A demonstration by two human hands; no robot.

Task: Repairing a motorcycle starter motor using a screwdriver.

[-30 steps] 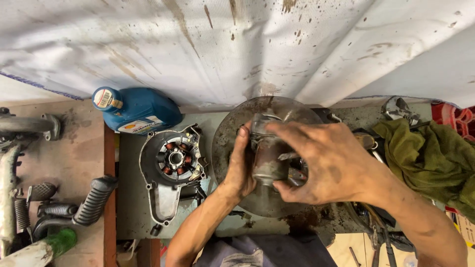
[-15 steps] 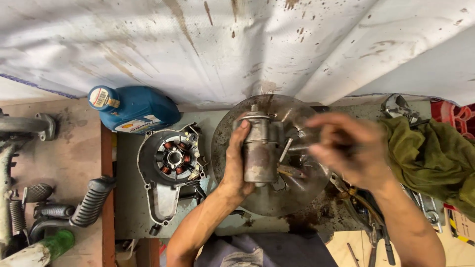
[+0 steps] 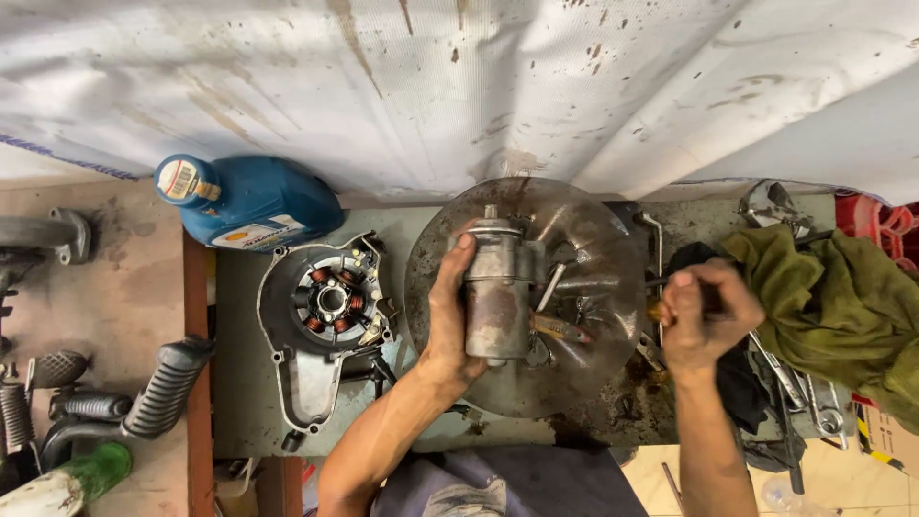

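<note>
Gripping the greasy metal cylinder [image 3: 498, 297] upright in the round pan [image 3: 603, 383], the left hand [image 3: 448, 321] could slip and tip it onto loose parts. Beside it, the right hand [image 3: 706, 314] is clenched around a dark tool handle; farther back, the blue oil bottle [image 3: 251, 203] lies on its side and might leak.

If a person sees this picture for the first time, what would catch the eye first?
In the centre, the left hand grips a rusty metal cylinder standing in a round, dirty metal pan. To the right, the right hand is closed in a fist around a thin tool. At upper left a blue oil bottle lies on its side, above a cover holding copper coils.
</note>
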